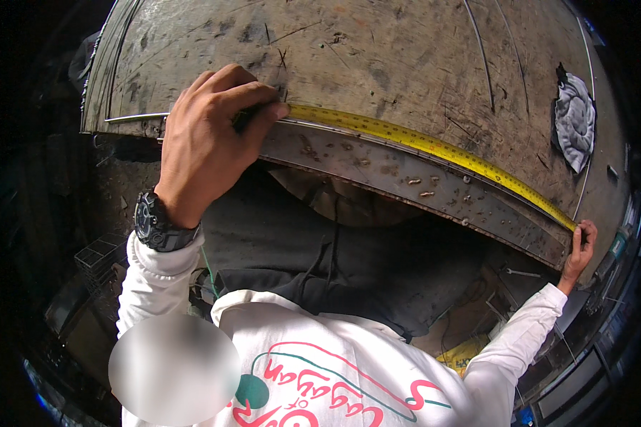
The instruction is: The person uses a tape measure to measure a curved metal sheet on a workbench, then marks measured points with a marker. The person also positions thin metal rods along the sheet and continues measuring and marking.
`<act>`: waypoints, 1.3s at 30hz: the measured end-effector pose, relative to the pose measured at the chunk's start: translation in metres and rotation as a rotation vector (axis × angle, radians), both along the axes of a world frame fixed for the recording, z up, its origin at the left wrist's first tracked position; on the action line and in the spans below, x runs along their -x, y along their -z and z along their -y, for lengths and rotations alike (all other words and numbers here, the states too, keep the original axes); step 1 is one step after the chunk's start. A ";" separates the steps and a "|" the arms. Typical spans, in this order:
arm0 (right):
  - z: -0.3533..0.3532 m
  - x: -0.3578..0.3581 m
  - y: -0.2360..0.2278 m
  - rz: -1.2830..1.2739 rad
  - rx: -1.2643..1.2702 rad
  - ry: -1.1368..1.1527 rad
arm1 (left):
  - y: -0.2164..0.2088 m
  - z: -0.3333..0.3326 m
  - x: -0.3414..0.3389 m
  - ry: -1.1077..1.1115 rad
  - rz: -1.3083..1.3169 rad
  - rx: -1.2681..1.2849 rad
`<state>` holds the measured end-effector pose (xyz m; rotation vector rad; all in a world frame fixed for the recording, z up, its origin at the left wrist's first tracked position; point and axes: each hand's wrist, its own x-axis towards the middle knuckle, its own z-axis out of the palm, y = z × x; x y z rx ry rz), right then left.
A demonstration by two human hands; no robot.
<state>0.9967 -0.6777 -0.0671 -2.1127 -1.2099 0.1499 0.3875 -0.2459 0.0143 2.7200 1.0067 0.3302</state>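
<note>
A yellow tape measure (413, 139) is drawn out along the front edge of a worn workbench (377, 64). At its left end my left hand (208, 135) is closed around a dark body, mostly hidden by the fingers, with the thumb by the blade. My right hand (582, 249) pinches the blade's far end at the bench's right corner. A thin metal rod (137, 117) sticks out to the left of my left hand, along the same edge. Below the blade runs the bench's rust-spotted metal front (399, 178).
A grey crumpled cloth (575, 122) lies at the bench's right side. Thin rods (481, 57) lie across the top. Below the bench are a wrench (523, 272) at right, a yellow item (466, 352), and a wire rack (103, 256) at left.
</note>
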 end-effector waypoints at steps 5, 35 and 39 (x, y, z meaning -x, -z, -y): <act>0.000 -0.001 0.000 -0.029 -0.005 0.006 | 0.001 -0.002 0.001 0.006 -0.002 -0.007; -0.005 0.008 -0.004 -0.005 -0.012 0.008 | 0.004 -0.001 0.002 0.007 0.003 -0.015; -0.003 0.006 -0.003 -0.009 0.002 0.007 | 0.005 -0.001 0.003 0.006 -0.001 -0.024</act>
